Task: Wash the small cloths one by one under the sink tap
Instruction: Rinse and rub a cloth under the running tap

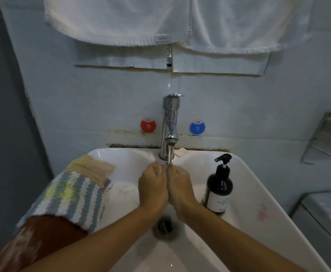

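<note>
both hands are pressed together under the running tap (170, 122), over the sink (259, 185). the left hand (154, 186) and right hand (181, 188) have their fingers curled, perhaps around a thin grey cloth (167, 174) between them. more cloths (72, 195) lie stacked on the sink's left rim. a dark pump bottle (218, 190) stands on the right.

**Room around the tap**

The tap (170, 126) stands at the basin's (259, 185) back rim. Directly below its spout, both hands, left hand (154, 188) and right hand (181, 190), fill the space, pressed together. Left of the tap, stacked cloths (76, 193) cover the rim. Right of it stands a dark pump bottle (218, 187). In front of the tap, the bowl lies open around the drain (163, 226). White towels (160, 20) hang well above the tap.
</note>
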{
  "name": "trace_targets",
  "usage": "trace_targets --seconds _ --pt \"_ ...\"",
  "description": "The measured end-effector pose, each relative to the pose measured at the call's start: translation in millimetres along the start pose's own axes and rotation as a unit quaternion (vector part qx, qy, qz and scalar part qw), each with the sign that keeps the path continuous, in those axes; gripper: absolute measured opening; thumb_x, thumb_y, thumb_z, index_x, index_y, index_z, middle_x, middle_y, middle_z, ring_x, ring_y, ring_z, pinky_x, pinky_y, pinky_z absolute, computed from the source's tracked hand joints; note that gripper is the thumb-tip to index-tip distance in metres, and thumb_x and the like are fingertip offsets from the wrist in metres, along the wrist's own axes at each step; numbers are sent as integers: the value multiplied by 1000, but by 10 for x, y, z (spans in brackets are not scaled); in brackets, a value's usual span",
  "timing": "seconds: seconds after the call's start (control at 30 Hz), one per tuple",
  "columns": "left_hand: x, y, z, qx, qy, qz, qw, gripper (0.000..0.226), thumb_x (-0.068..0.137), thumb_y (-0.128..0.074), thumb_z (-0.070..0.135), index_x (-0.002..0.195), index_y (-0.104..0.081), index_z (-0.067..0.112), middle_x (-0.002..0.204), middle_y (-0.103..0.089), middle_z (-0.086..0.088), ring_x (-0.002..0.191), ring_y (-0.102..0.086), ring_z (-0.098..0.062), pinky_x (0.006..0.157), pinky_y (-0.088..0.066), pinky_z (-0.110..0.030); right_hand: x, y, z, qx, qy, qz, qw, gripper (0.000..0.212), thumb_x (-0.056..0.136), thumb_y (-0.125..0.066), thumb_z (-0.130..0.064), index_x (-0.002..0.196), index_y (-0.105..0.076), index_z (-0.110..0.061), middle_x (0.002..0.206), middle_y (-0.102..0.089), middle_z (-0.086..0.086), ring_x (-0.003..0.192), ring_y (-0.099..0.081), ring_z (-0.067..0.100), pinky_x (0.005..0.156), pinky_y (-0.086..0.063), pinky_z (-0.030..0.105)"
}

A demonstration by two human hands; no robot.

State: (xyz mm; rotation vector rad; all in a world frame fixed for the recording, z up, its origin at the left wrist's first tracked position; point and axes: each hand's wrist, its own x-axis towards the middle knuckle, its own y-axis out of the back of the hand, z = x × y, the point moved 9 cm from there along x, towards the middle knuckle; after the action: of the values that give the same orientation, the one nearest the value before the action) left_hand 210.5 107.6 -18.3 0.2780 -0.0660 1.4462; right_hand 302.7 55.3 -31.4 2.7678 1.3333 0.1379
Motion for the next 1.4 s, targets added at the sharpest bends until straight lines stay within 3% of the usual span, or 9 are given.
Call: trace_targets --seconds 0.13,0.27,0.47,0.63,0.77,0.9,1.1,1.27,1.4 --pt "17 -44 -112 9 40 -14 999 30 102 -42 20 78 -57 11 76 -61 -3 74 -62 -21 72 -54 -37 60 54 9 -23 5 15 1000 33 106 -43 -27 88 -67 -12 79 -69 6 66 -64 10 51 -47 15" --pt "-19 -49 -97 -1 36 -13 999 23 103 -40 24 87 -53 15 76 -59 -4 73 -60 -21 67 -53 -39 62 35 8 -25 8 -14 1000 36 107 -42 -27 90 -67 -7 72 -65 4 50 -56 0 44 -41 13" --pt "-67 -136 34 59 -54 -51 996 16 103 -38 35 110 -47 22 83 -61 7 78 -64 -10 73 -58 -34 60 -35 -77 -83 40 -70 993 44 105 -32 -47 104 -65 -17 95 -73 4 86 -70 15 82 -59 31" --pt "-61 -110 92 65 -54 -54 995 19 104 -39 24 89 -50 20 75 -60 4 68 -61 -11 54 -46 -12 78 25 -69 -83 17 -26 996 40 108 -35 -40 96 -66 -17 90 -72 4 85 -70 17 78 -58 30" --pt "-44 -86 105 97 -20 -60 993 24 104 -37 22 84 -49 16 72 -54 3 65 -52 -10 47 -33 -12 89 71 -114 -98 38 7 994 44 109 -32 -28 90 -67 -9 86 -71 10 83 -69 21 79 -58 37" --pt "-31 -91 101 86 -28 -57 994 27 104 -35 27 85 -50 16 75 -56 0 72 -56 -16 58 -42 -23 103 65 -115 -102 45 13 994 40 108 -36 -25 85 -66 -11 84 -71 11 79 -68 21 76 -58 36" --pt "-60 -119 -188 -75 174 -27 982 39 103 -21 40 112 -46 12 86 -57 -9 94 -58 -30 99 -45 -51 142 124 13 -34 -10 17 999 42 108 -32 -30 98 -64 -4 94 -69 13 78 -63 19 72 -55 33" --pt "-125 -157 -117 -149 159 -51 975 21 105 -38 26 108 -58 23 92 -64 -7 75 -60 -20 49 -46 -23 146 153 43 -4 -17 32 999 42 108 -33 -36 99 -63 -8 98 -68 18 84 -66 22 73 -54 34" --pt "-142 -181 -65 -95 79 -67 990 20 104 -38 33 106 -57 31 96 -65 1 85 -64 -14 63 -52 -26 112 156 13 14 -32 -17 999 41 108 -31 -39 98 -62 -14 87 -67 5 63 -63 7 48 -46 14"
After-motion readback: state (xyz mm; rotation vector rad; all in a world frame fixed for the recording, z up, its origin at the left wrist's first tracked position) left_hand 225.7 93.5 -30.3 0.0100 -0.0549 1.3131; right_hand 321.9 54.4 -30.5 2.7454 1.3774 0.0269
